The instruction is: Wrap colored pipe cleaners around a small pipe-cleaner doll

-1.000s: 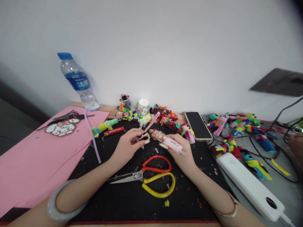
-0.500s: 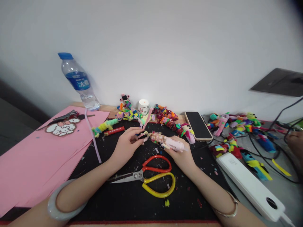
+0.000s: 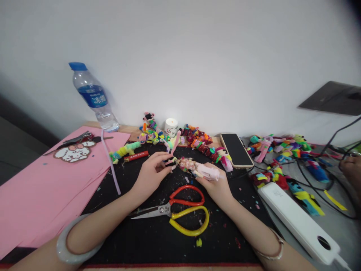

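Observation:
My right hand point(image 3: 216, 185) grips a pink pen-shaped stick point(image 3: 203, 171) whose far end is wrapped in fuzzy multicoloured pipe cleaner. My left hand point(image 3: 152, 171) pinches a pink pipe cleaner point(image 3: 175, 145) at the wrapped tip, its free end pointing up and away. Both hands hover over a black mat point(image 3: 158, 233) speckled with clippings. Scissors with red and yellow handles point(image 3: 180, 210) lie on the mat just in front of my hands.
A water bottle point(image 3: 93, 98) stands at the back left beside pink paper sheets point(image 3: 42, 184). Finished pipe-cleaner figures point(image 3: 197, 143), a small white jar point(image 3: 171, 127) and a phone point(image 3: 236, 149) line the back. A white power bank point(image 3: 299, 222), cables and another person's hand point(image 3: 352, 169) are at right.
The pen-shaped stick has tipped flatter and shifted slightly left. My left hand has brought the pink pipe cleaner's free end from pointing right to more upright at the tip.

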`<action>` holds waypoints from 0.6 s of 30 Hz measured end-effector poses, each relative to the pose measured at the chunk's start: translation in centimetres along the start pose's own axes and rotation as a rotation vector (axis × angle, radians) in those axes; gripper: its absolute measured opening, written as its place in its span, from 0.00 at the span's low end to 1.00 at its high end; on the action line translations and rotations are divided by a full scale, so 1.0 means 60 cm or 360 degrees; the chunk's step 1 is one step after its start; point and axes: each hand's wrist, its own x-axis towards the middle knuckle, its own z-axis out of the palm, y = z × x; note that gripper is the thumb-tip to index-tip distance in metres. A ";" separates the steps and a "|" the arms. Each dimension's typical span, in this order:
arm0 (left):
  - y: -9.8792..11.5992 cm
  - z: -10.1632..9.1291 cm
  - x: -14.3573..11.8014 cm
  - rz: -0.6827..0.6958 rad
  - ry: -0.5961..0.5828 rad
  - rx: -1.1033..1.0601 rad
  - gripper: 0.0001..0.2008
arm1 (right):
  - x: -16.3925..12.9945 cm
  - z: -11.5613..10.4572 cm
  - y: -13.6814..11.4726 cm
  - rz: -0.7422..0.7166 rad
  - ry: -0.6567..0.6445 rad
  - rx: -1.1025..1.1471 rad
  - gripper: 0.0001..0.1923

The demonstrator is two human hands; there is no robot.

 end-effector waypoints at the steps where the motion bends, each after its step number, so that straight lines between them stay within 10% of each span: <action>1: 0.000 0.000 0.000 -0.0006 -0.0005 0.0000 0.11 | 0.000 0.000 0.000 0.0000 0.0002 0.0003 0.05; 18: -0.005 -0.001 0.001 0.0010 0.0048 0.0043 0.12 | 0.000 0.002 0.002 -0.0029 0.0007 -0.0021 0.07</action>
